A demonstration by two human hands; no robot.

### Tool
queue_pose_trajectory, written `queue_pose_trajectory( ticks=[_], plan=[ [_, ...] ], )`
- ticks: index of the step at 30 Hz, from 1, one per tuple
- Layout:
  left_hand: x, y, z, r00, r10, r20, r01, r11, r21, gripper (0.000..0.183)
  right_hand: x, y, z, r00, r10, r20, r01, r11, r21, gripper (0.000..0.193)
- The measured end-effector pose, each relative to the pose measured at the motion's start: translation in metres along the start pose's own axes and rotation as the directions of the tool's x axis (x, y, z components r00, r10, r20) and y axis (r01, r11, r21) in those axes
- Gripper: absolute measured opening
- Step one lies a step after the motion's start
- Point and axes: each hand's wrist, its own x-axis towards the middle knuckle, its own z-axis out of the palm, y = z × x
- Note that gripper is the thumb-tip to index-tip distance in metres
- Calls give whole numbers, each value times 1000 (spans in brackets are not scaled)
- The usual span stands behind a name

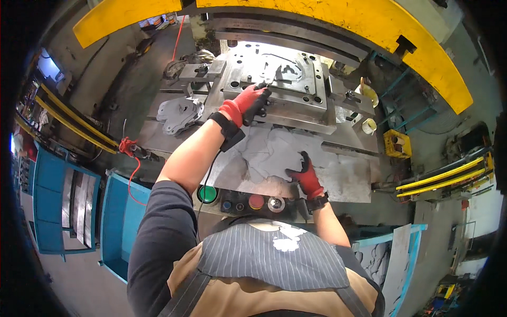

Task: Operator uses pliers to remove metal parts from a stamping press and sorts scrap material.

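Observation:
My left hand point(251, 104), in a red and black glove, reaches to the front edge of a steel die point(280, 95) on the press. Its fingers are closed; a slim, pale thing seems to stick out ahead of them over the die, too glaring to name. On the die's bright top lies a dark, irregular cut-out shape point(288, 73). My right hand point(306, 178), gloved the same way, rests with thumb and finger spread at the near right edge of flat grey sheet-metal blanks point(274, 153). These blanks overlap on the steel table point(343, 177) before the die.
A stack of shaped metal pieces point(179, 113) sits left of the die. Below the table edge is a control panel with a green button point(208, 194) and a red button point(256, 201). Yellow press guarding point(338, 16) arches overhead. Blue bins point(124, 222) stand at the left.

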Motion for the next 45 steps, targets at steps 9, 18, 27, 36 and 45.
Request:
queue_pose_trajectory(
  ticks=[9,18,27,36,45],
  plan=[
    [-58,-42,-47,394,915,88,-473,120,873,40,-9,10,-19,930,313,192,-365,848,385,60],
    [-191,-110,-102,759,-59,-648,-130,962,-240,26,-9,-1,-3,977,214,-5,-206,947,247,47],
    [-220,-149,-177,987,-62,-149,-120,337,-934,36,-21,-80,-15,997,32,-63,8,840,543,48],
    [-251,-127,-103,955,-15,-295,-225,609,-761,49,137,-195,-39,1000,-25,15,18,941,337,20],
    [-272,-103,-57,902,-59,-427,-254,726,-639,55,313,-173,-16,956,-251,152,272,567,-777,28]
  ],
)
